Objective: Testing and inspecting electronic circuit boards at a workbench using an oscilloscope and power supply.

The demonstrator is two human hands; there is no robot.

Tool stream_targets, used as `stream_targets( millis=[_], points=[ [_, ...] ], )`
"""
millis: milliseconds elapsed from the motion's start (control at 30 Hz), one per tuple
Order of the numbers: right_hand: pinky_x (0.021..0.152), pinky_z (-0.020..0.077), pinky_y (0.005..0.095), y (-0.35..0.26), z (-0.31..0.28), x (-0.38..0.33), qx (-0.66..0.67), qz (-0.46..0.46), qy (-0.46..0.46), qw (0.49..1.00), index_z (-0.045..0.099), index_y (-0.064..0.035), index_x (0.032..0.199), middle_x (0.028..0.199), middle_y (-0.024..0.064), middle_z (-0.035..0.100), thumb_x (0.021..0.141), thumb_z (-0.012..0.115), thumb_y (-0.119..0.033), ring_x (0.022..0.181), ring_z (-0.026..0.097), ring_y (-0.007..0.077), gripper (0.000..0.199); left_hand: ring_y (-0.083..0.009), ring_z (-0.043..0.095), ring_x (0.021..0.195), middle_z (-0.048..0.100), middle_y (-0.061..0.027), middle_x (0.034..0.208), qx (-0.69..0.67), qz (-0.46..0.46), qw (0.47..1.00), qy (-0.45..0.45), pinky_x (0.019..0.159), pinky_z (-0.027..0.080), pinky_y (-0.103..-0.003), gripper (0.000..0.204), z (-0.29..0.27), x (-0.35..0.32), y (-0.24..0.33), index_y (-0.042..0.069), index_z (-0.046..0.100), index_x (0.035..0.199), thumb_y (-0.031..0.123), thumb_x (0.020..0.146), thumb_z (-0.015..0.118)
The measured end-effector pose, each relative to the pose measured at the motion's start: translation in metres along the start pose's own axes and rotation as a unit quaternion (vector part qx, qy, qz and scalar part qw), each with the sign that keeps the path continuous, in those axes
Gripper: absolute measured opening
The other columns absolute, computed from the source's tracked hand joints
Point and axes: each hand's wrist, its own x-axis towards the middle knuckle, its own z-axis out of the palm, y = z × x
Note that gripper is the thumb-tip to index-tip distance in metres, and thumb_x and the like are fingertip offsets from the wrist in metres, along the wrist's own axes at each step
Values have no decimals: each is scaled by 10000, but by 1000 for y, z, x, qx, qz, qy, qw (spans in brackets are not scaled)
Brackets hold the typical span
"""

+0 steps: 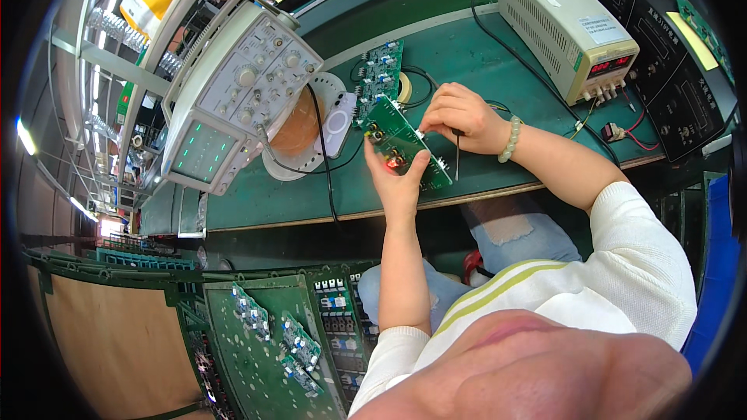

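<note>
While the green board point(401, 136) sits between them, my left hand point(398, 187) grips it; my right hand point(465, 118) pinches its right edge.

We log an electronics workshop: oscilloscope point(245, 70) at ten o'clock, power supply point(556, 19) at two, green bench point(459, 50) under both, loose circuit boards point(301, 341) at seven.

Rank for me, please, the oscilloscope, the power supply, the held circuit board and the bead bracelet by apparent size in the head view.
1. Oscilloscope
2. Power supply
3. Held circuit board, partly covered by the left hand
4. Bead bracelet
</note>
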Motion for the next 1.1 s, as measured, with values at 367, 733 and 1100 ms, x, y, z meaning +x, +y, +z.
stream_targets(
  millis=[367, 733, 1100],
  points=[
    [704, 482, 323, 22, 9, -13, 15, 211, -56, 976, 628, -27, 977, 841, 103, 613, 797, 674, -25, 777, 597, 251, 186, -191, 545, 1117, 501, -148, 1286, -19, 93, 995, 40, 938, 462, -300, 779, -1, 10, -1, -21, 184, 1463, -9, 854, 669],
    [662, 503, 329, 17, 19, -22, 6, 213, -63, 975, 649, -51, 985, 842, 102, 607, 824, 646, -41, 757, 614, 254, 161, -203, 547, 1130, 436, -163, 1343, 9, 134, 990, 33, 922, 498, -310, 915, 3, -1, -7, 58, 43, 1504, -43, 833, 656],
    [639, 479, 262, 11, 23, -19, -26, 262, -37, 964, 652, -44, 1061, 908, 70, 607, 868, 634, -38, 745, 593, 153, 195, -220, 515, 1183, 400, -158, 1378, -57, 82, 995, 12, 957, 485, -323, 969, 3, 3, -13, 66, 17, 1511, -102, 795, 649]
  ],
)
